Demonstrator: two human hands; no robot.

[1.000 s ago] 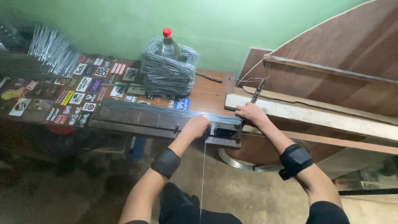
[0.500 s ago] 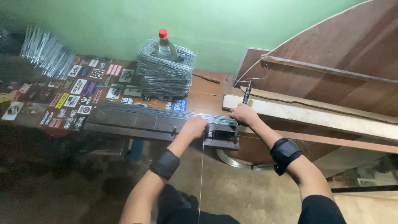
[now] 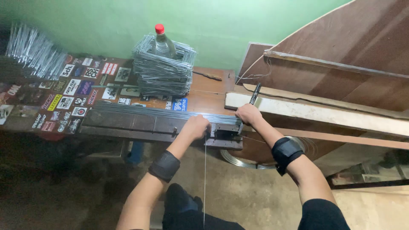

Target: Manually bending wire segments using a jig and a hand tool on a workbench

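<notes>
At centre frame: thin steel wire (image 3: pixel 205 179), running straight down from the metal cutting jig (image 3: pixel 226 130) on the table's (image 3: pixel 208 96) front edge. Left hand (image 3: pixel 197 127) curled closed on the wire at the jig. Right hand (image 3: pixel 248 114) fisted around the black lever handle (image 3: pixel 254 93). Left of jig: row of cut wire rods (image 3: pixel 140 111). Behind, upper centre: stacked wire frames (image 3: pixel 162 70) around a red-capped bottle (image 3: pixel 161 42). Below right: wire coil (image 3: pixel 238 159).
</notes>
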